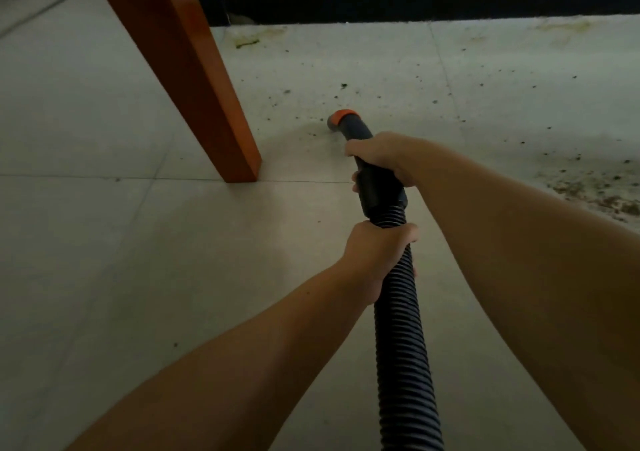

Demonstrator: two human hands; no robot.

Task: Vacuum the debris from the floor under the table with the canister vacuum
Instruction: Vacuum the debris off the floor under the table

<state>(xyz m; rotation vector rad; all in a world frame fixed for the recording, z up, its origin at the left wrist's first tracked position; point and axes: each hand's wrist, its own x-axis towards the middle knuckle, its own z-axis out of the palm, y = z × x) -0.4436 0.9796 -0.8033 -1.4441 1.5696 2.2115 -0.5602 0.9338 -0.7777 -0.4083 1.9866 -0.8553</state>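
A black ribbed vacuum hose runs from the bottom of the view up to a smooth dark handle tube. The tube ends in an orange-ringed nozzle that sits low on the tiled floor. My right hand grips the handle tube just behind the bend. My left hand grips the ribbed hose right below the cuff. Dark debris specks lie scattered on the floor beyond and to the right of the nozzle. A denser dirty patch lies at the right edge. The canister is out of view.
An orange-brown wooden table leg stands on the floor just left of the nozzle. A black skirting board runs along the wall at the back. A yellowish stain marks the floor near the wall.
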